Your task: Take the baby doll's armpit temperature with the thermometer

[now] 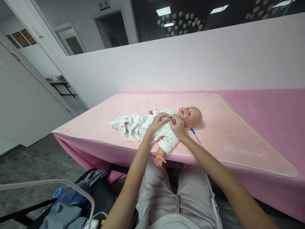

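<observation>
Surface: pale pink towel [226,127].
Doll: plastic baby doll [190,116], lying face-up in a white printed cloth suit [140,127].
Hands: left hand [159,121] and right hand [177,125] pinching the suit's collar.
Progress: sleeves on; neck seemingly unfastened.

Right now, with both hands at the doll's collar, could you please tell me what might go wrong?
The doll lies close to the table's front edge, one arm already over it; a tug by the left hand or right hand on its garment could slide it off. The thin blue-tipped stick beside its shoulder might get knocked away.
</observation>
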